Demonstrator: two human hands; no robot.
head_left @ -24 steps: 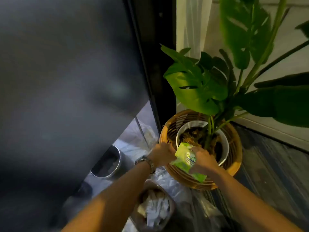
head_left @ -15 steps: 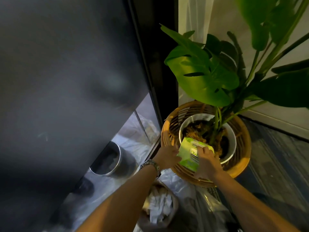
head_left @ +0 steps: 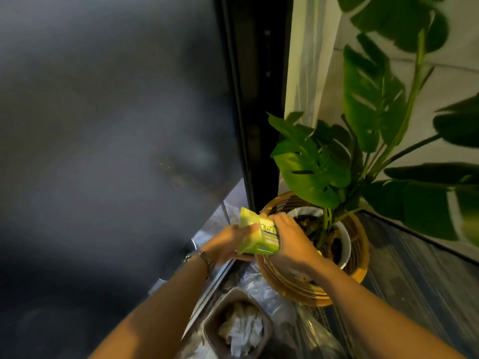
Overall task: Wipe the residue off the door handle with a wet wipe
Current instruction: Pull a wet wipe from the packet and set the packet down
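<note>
While no wipe has yet come out, the task sits at its very start, as I judge it: both hands are busy with a green wet-wipe pack (head_left: 255,235), held low in the view, toward 5 o'clock of centre. The left hand (head_left: 226,244) grips the pack's left end, thumb on its face and fingers curled underneath. The right hand (head_left: 290,240) clamps the right end, fingers bent over the top edge. Drawing out a sheet, reaching the door handle and rubbing off the residue all seem left to do.

The dark door (head_left: 103,125) fills the view from 8 to 12 o'clock, out of focus. A blurred dark patch (head_left: 181,169) at 10 o'clock of the hands may be the handle, but I cannot tell.

On the pack, the letters "nur" show beside the right hand's knuckles, with the rest covered; a purple band below them is too small to read.

At 3 o'clock of the pack, a monstera (head_left: 316,167) stands in a white pot (head_left: 346,244) inside a wicker basket (head_left: 360,257). At 6 o'clock is a small bin (head_left: 212,330) of crumpled tissues. A wristwatch (head_left: 201,256) is on the left wrist.
</note>
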